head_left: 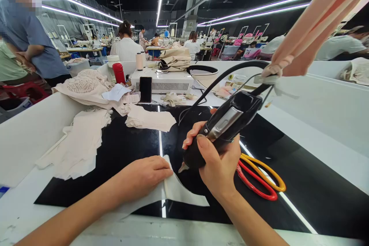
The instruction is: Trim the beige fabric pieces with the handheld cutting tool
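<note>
Pressed down on the black board (pixel 129 144), my left hand (pixel 147 175) has its fingers together on a pale fabric piece (pixel 184 192) with a curved edge. My right hand (pixel 219 157) is wrapped around a black corded hand tool (pixel 225 123) with a metal lever on its side. The tool is tilted, its rounded lower end just right of the fabric. A small pointed tip shows beneath it; whose it is I cannot tell. Beside my right wrist lie red and yellow scissor-like handles (pixel 261 177), their far part hidden.
A pink cloth strip (pixel 302 30) is tied to the tool's cable end. Stacked fabric pieces (pixel 83 142) and another fabric stack (pixel 151 118) lie left and behind. Farther back stand a phone (pixel 145 89), a vented white box (pixel 164 83) and a red bottle (pixel 118 73). White walls (pixel 331 100) flank the table.
</note>
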Demonstrator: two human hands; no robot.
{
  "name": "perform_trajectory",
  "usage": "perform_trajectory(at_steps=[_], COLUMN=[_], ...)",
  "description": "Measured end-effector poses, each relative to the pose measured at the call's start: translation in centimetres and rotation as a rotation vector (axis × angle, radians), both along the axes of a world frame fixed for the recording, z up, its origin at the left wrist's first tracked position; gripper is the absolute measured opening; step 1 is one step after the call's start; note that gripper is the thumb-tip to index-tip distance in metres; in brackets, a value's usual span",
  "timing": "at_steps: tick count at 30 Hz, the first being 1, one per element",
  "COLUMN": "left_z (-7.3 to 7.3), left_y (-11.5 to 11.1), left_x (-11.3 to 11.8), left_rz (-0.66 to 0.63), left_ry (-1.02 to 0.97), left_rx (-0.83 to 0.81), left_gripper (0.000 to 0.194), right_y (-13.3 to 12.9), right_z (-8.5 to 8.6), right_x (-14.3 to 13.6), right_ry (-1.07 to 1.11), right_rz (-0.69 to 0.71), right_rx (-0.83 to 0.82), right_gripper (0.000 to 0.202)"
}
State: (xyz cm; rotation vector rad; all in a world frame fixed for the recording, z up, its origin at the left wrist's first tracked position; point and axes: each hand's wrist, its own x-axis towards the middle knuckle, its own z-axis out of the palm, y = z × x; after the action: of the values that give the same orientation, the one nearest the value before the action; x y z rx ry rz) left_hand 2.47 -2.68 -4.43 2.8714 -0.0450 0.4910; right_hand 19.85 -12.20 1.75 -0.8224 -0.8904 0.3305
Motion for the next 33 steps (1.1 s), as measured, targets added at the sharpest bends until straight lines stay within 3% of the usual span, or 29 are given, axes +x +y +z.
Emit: perform_trajectory(at_steps=[13,33], left_z=[0.1,-0.1], left_y=[-0.5,0.1], left_x=[-0.2,-0.5], left_rz=[0.028,-0.018], left_ry=[-0.019,-0.04], left_rx=[0.12,0.16], left_gripper=[0.019,0.024], right_y=[0.6,-0.6], right_z=[-0.6,-0.8], right_x=[-0.7,-0.9], right_ry=[0.009,-0.022], right_rz=[-0.016,-0.001], right_rx=[-0.014,-0.004], right_gripper=[0.029,0.03])
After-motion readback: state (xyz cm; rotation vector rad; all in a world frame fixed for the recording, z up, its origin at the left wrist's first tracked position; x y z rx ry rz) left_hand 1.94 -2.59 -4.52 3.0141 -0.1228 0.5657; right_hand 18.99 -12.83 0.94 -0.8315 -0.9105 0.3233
